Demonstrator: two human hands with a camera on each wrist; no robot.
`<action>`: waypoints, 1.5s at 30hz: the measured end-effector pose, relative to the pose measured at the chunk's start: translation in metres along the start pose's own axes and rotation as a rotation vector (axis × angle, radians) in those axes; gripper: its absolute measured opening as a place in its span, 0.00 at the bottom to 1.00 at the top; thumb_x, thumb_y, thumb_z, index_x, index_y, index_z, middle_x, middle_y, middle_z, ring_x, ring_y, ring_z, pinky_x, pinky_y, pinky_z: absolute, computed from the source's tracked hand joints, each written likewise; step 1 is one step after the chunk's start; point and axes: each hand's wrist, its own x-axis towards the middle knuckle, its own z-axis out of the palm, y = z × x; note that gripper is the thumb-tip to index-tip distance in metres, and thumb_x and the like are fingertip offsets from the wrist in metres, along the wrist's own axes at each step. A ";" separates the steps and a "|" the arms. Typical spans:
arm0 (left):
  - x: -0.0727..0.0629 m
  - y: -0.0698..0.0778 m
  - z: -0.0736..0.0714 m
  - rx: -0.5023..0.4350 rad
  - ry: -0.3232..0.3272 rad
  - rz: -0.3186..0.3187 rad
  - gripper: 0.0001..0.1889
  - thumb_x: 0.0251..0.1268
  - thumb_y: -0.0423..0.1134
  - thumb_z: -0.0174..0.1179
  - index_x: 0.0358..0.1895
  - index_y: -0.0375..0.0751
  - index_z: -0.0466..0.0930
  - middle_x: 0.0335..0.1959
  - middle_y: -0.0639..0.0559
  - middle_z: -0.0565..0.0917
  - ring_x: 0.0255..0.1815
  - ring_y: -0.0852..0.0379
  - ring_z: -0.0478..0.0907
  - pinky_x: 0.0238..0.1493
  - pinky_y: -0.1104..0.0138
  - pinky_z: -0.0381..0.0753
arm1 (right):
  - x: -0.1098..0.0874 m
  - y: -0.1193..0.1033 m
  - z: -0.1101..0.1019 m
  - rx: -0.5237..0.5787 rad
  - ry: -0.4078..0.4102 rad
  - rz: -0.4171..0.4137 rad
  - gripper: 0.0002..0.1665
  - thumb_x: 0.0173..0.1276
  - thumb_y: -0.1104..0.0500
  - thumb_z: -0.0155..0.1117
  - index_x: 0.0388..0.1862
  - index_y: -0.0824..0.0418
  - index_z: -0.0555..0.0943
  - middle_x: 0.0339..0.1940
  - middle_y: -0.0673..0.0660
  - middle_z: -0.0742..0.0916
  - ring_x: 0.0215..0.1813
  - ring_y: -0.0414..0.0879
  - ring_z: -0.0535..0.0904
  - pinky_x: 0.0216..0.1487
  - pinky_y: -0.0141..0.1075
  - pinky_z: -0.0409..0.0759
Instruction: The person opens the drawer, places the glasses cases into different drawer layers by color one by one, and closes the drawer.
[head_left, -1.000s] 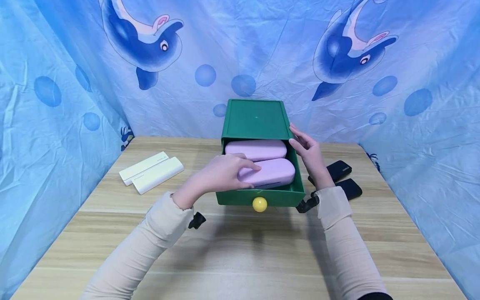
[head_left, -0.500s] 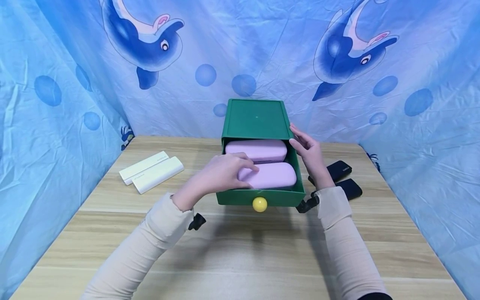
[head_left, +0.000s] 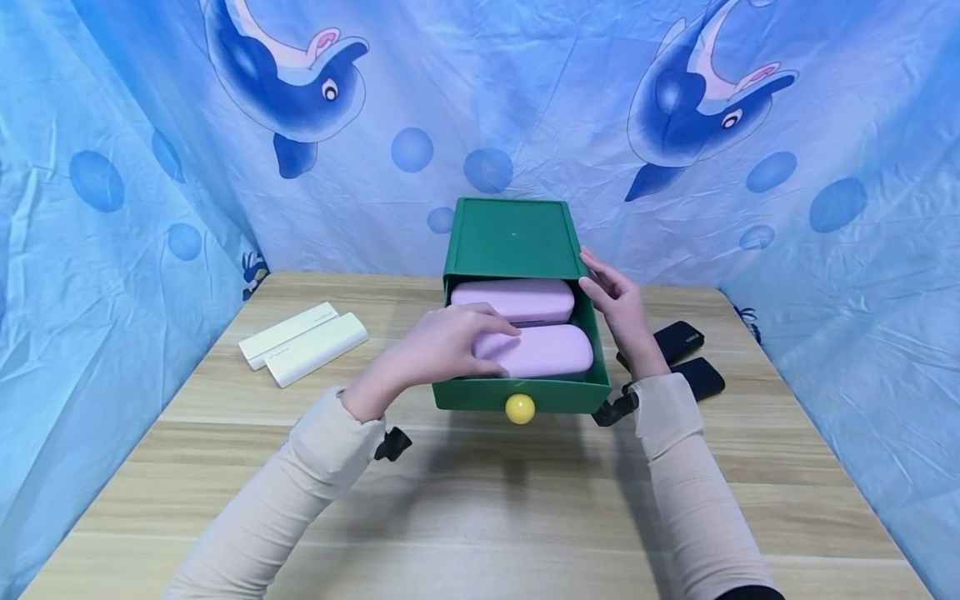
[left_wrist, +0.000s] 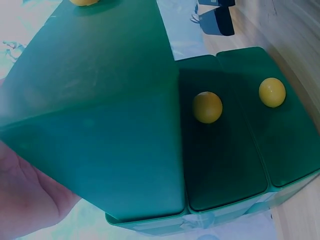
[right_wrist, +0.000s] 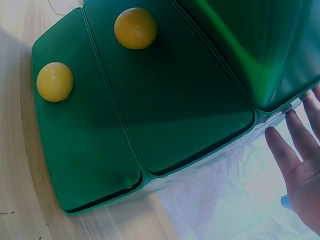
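A green drawer [head_left: 467, 397] with a yellow knob [head_left: 520, 409] is pulled out from the top of a small green cabinet [head_left: 513, 237]. Two pink cases, shaped like hard glasses cases, lie crosswise in it. My left hand [head_left: 442, 343] holds the left end of the front glasses case [head_left: 551, 350], thumb at the near side and fingers over the top. The rear glasses case [head_left: 513, 298] sits behind it, partly under the cabinet top. My right hand [head_left: 621, 304] rests against the cabinet's right side with fingers extended; in the right wrist view those fingers [right_wrist: 285, 150] lie along the cabinet wall.
Two white power-bank-like blocks [head_left: 318, 350] lie overlapping at the left of the wooden table [head_left: 480, 517]. Behind my right wrist are two black ones [head_left: 699, 377]. Both wrist views show two closed lower drawers [right_wrist: 170, 100] with yellow knobs. A blue dolphin-print curtain [head_left: 555, 100] surrounds the table.
The front glasses case has gone from tilted to lying flat and slightly lower in the drawer, its near side seam now out of sight. Both hands have hardly moved.
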 end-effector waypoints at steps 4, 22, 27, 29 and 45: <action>-0.001 0.000 -0.003 -0.020 0.028 0.025 0.24 0.53 0.51 0.72 0.55 0.52 0.83 0.51 0.54 0.84 0.46 0.57 0.80 0.37 0.64 0.78 | 0.000 -0.001 0.000 -0.003 -0.001 0.001 0.29 0.73 0.53 0.58 0.71 0.55 0.69 0.75 0.47 0.68 0.77 0.47 0.62 0.68 0.35 0.72; -0.022 0.004 -0.016 -0.413 0.215 0.071 0.23 0.54 0.38 0.72 0.56 0.41 0.82 0.53 0.47 0.85 0.52 0.48 0.83 0.55 0.58 0.83 | 0.000 0.000 0.000 -0.026 0.003 0.015 0.30 0.72 0.51 0.59 0.71 0.53 0.69 0.75 0.46 0.68 0.77 0.47 0.62 0.69 0.38 0.72; -0.033 0.008 -0.020 -0.528 0.224 0.051 0.23 0.56 0.36 0.70 0.58 0.44 0.81 0.55 0.49 0.84 0.52 0.49 0.83 0.57 0.58 0.81 | 0.000 0.000 0.001 -0.031 0.003 0.022 0.29 0.73 0.51 0.58 0.71 0.52 0.69 0.75 0.45 0.68 0.77 0.46 0.62 0.71 0.44 0.69; -0.036 0.010 -0.020 -0.556 0.220 0.036 0.23 0.57 0.37 0.70 0.58 0.45 0.81 0.54 0.50 0.84 0.52 0.50 0.83 0.57 0.57 0.81 | 0.000 0.000 0.000 -0.030 0.001 0.022 0.29 0.73 0.51 0.58 0.71 0.53 0.69 0.76 0.46 0.68 0.77 0.47 0.62 0.71 0.44 0.69; -0.060 0.030 -0.006 -0.706 0.144 0.101 0.21 0.57 0.34 0.69 0.56 0.39 0.81 0.49 0.48 0.86 0.43 0.56 0.85 0.44 0.67 0.86 | -0.001 -0.001 -0.001 -0.025 -0.017 0.026 0.30 0.73 0.51 0.57 0.72 0.52 0.67 0.76 0.45 0.66 0.77 0.46 0.60 0.70 0.41 0.70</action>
